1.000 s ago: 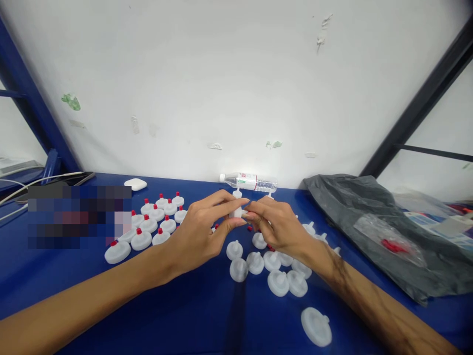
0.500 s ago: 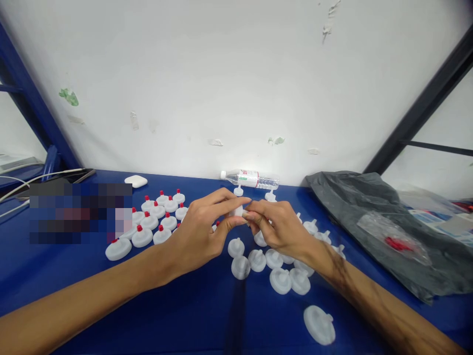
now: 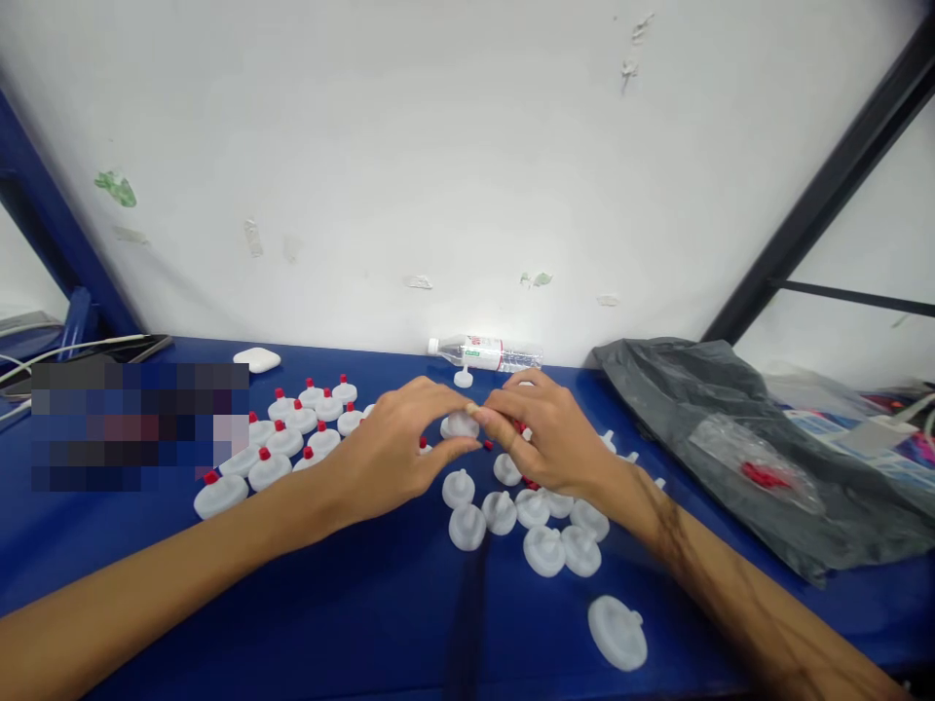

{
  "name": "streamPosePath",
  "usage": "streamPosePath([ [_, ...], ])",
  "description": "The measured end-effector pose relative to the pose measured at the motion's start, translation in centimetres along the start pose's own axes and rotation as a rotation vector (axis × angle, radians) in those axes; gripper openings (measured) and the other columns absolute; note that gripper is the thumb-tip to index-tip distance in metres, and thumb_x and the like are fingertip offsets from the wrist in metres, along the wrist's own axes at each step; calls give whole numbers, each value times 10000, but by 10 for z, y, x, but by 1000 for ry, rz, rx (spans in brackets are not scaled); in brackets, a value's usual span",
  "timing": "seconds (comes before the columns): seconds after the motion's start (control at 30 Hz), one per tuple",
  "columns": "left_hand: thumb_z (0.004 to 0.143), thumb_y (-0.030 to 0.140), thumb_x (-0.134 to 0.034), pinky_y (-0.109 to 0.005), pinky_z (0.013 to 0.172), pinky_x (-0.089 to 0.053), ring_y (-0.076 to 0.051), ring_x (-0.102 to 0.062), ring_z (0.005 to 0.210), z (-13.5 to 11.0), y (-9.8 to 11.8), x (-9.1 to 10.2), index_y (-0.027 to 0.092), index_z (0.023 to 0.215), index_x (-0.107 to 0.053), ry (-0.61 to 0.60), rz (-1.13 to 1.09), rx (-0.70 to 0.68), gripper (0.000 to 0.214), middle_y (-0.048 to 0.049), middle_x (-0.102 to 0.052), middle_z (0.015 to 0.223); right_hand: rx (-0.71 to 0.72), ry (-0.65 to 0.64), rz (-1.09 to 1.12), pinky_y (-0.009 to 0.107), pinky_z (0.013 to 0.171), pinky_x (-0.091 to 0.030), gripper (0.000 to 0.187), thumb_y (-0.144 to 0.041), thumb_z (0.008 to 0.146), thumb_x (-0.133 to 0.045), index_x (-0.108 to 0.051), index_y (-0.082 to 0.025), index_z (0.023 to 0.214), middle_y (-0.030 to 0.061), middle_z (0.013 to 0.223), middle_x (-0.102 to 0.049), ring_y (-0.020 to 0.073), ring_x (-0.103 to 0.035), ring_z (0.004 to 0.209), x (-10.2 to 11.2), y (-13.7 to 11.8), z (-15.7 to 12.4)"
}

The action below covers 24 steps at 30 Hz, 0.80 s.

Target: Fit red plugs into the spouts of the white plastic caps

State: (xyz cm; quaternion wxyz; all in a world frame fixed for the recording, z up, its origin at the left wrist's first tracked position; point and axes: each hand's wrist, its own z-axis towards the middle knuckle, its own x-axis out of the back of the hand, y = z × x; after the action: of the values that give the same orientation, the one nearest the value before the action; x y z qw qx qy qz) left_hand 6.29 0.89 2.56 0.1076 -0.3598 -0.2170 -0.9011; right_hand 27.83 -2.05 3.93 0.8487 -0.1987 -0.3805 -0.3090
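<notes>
My left hand (image 3: 398,443) and my right hand (image 3: 551,433) meet above the blue table (image 3: 380,604), fingertips pinched together on one white plastic disc (image 3: 460,425). Small red caps (image 3: 488,445) lie under and between the hands. Below the hands sits a cluster of several white discs without caps (image 3: 537,526). To the left stand several white discs with red caps (image 3: 292,438), set in rows.
A water bottle (image 3: 486,352) lies against the white wall at the back. A grey plastic bag (image 3: 737,438) with a clear pouch of red caps (image 3: 764,474) covers the right side. A white case (image 3: 255,359) and cables (image 3: 80,347) lie at the far left. One white disc (image 3: 617,633) lies alone near the front.
Both hands have dropped slightly toward the table with the white disc still pinched between them; the view has shifted a little to the right.
</notes>
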Motion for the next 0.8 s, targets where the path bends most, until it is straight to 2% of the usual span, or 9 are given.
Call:
streamPosePath([
  [0.1, 954, 277, -684, -361, 854, -507, -233, -629, 980, -6, 0, -4, 181, 1026, -663, -94, 45, 15, 121, -49, -718, 1012, 26, -82, -50, 363, 958, -410, 451, -326, 1100, -395, -597, -198, 718, -38, 570, -586, 120, -515, 557, 0, 0, 0],
  [0.2, 956, 285, -668, -401, 880, -493, -251, -629, 979, -10, 2, -6, 194, 1087, -651, -152, 91, 61, 161, -60, -704, 1049, -40, -103, -65, 354, 956, -402, 477, -309, 1108, -371, -606, -194, 710, -34, 585, -621, 116, -536, 566, 0, 4, 1],
  [0.3, 962, 312, -647, -431, 919, -476, -270, -620, 1001, -11, 1, -6, 204, 1161, -635, -184, 131, 112, 227, -69, -697, 1095, -154, -118, -141, 349, 916, -402, 443, -340, 1088, -461, -628, -193, 706, -20, 599, -654, 135, -569, 605, 1, 14, 2],
  [0.37, 972, 337, -622, -437, 908, -473, -284, -610, 991, -11, -1, -6, 206, 1166, -631, -201, 152, 145, 234, -71, -698, 1066, -199, -139, -168, 336, 860, -405, 352, -344, 1063, -532, -679, -195, 781, -10, 657, -698, 156, -599, 658, 0, 23, 1],
  [0.47, 1007, 336, -555, -409, 898, -473, -265, -618, 968, -9, -5, -4, 250, 1250, -595, -237, 151, 174, 261, -42, -710, 1123, -227, -179, -168, 311, 776, -402, 220, -320, 1037, -588, -719, -204, 902, -9, 734, -739, 161, -608, 676, -1, 32, 0],
  [0.6, 1049, 342, -482, -337, 883, -480, -219, -642, 1004, -6, -8, -1, 345, 1346, -530, -283, 134, 196, 301, 32, -696, 1263, -218, -202, -168, 299, 746, -397, 186, -310, 1023, -608, -722, -205, 920, -7, 741, -740, 158, -609, 671, -2, 34, -2],
  [0.8, 1004, 368, -538, -363, 811, -466, -260, -637, 904, -6, -11, -1, 290, 1209, -603, -327, 194, 264, 229, -9, -724, 1011, -198, -196, -179, 297, 751, -393, 206, -290, 1029, -589, -710, -206, 885, -15, 707, -719, 148, -582, 643, -4, 31, -2],
])
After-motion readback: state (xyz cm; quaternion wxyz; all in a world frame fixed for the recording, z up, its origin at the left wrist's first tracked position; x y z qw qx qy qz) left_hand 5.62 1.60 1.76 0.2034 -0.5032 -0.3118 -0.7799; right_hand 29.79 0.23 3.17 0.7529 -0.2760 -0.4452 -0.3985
